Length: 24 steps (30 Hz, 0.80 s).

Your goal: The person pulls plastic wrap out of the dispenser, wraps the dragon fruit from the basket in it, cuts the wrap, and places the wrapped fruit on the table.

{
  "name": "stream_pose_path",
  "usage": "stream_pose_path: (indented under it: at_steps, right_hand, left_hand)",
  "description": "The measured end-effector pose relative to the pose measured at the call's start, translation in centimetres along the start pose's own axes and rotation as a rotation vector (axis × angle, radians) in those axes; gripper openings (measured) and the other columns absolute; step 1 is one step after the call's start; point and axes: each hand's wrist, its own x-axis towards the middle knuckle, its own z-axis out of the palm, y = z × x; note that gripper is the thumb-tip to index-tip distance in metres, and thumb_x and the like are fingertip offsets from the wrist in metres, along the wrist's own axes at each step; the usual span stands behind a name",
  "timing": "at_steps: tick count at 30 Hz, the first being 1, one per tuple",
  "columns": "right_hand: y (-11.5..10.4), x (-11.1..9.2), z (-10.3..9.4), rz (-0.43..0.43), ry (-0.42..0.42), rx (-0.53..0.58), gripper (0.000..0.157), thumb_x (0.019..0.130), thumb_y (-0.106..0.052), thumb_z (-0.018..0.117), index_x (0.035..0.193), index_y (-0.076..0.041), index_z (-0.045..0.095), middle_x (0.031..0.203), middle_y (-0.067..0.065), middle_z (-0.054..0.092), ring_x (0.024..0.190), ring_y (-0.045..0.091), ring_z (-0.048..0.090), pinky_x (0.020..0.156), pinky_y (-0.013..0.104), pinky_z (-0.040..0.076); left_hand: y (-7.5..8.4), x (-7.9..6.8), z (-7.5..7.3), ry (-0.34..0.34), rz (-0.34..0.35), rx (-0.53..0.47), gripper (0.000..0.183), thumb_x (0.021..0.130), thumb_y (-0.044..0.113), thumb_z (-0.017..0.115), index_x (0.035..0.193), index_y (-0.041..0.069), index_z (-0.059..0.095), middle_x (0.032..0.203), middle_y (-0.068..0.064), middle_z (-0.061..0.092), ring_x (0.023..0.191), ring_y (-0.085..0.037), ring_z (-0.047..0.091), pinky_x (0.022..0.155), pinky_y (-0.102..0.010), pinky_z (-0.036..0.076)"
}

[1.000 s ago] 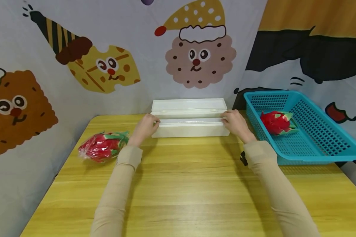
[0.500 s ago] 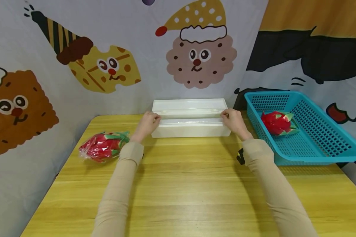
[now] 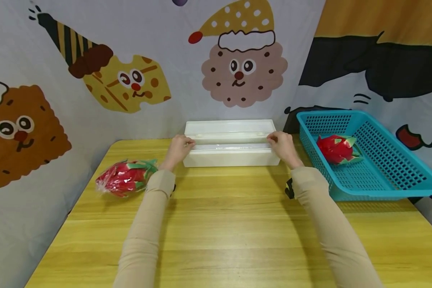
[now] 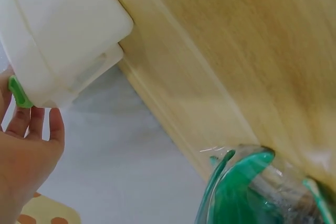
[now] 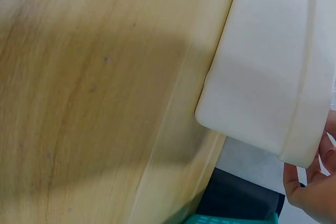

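A long white cling film dispenser (image 3: 231, 158) stands at the back of the table, its lid (image 3: 230, 127) raised. A shiny strip of cling film (image 3: 232, 147) shows along its opening. My left hand (image 3: 178, 151) is at the left end, thumb and fingertips pinching the film's edge; in the left wrist view a green piece (image 4: 20, 93) shows beside those fingers. At the right end, my right hand (image 3: 284, 149) pinches the film's other side. Its fingers (image 5: 291, 179) curl past the dispenser's corner in the right wrist view, partly cut off by the frame.
A dragon fruit (image 3: 127, 178) wrapped in clear film lies left of my left forearm. On the right, a blue perforated basket (image 3: 389, 195) holds another dragon fruit (image 3: 338, 149). A printed cloth (image 3: 147, 124) hangs right behind the table (image 3: 223, 240).
Both hands have risen slightly and shifted from the dispenser's front edge up to its opening. In the last half second they have barely moved. The dispenser, fruits and basket stay put.
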Motion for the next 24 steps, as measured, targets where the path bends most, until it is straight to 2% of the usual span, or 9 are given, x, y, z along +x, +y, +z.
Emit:
stream_pose_path:
  at_steps: [7, 10, 15, 20, 24]
  right_hand:
    - [0.1, 0.1, 0.1, 0.044, 0.052, 0.074, 0.019, 0.095, -0.009, 0.055, 0.098, 0.004, 0.069, 0.099, 0.024, 0.068, 0.090, 0.035, 0.062, 0.079, 0.046, 0.052]
    - [0.1, 0.0, 0.2, 0.053, 0.073, 0.100, 0.021, 0.096, -0.011, 0.055, 0.100, 0.005, 0.068, 0.103, 0.025, 0.067, 0.098, 0.039, 0.061, 0.085, 0.050, 0.051]
    - [-0.1, 0.2, 0.7, 0.077, 0.126, 0.177, 0.022, 0.096, -0.013, 0.056, 0.104, 0.004, 0.067, 0.112, 0.024, 0.065, 0.111, 0.039, 0.058, 0.096, 0.050, 0.049]
    - [-0.5, 0.3, 1.0, 0.133, 0.160, 0.296, 0.022, 0.098, -0.015, 0.053, 0.107, 0.002, 0.065, 0.113, 0.021, 0.066, 0.110, 0.033, 0.061, 0.093, 0.043, 0.051]
    - [-0.7, 0.4, 0.9, 0.160, 0.149, 0.389, 0.023, 0.099, -0.017, 0.049, 0.108, 0.001, 0.060, 0.111, 0.021, 0.066, 0.106, 0.030, 0.062, 0.092, 0.038, 0.048]
  left_hand:
    - [-0.1, 0.0, -0.3, -0.024, -0.043, -0.108, 0.019, 0.092, 0.010, 0.061, 0.101, -0.004, 0.071, 0.099, -0.022, 0.069, 0.094, -0.036, 0.060, 0.090, -0.046, 0.045]
    - [-0.2, 0.1, -0.2, -0.014, -0.065, -0.145, 0.020, 0.093, 0.010, 0.059, 0.101, -0.004, 0.071, 0.101, -0.023, 0.068, 0.096, -0.036, 0.060, 0.090, -0.046, 0.048]
    - [-0.1, 0.3, 0.2, 0.031, -0.084, -0.184, 0.024, 0.095, 0.015, 0.057, 0.104, -0.004, 0.069, 0.106, -0.022, 0.065, 0.099, -0.035, 0.060, 0.088, -0.045, 0.051]
    - [0.3, 0.5, 0.6, 0.088, -0.094, -0.275, 0.026, 0.097, 0.017, 0.054, 0.106, -0.003, 0.068, 0.107, -0.021, 0.063, 0.105, -0.034, 0.060, 0.091, -0.043, 0.054]
    - [0.4, 0.6, 0.9, 0.158, -0.116, -0.373, 0.023, 0.097, 0.013, 0.053, 0.105, -0.004, 0.067, 0.109, -0.023, 0.063, 0.110, -0.034, 0.060, 0.095, -0.042, 0.053]
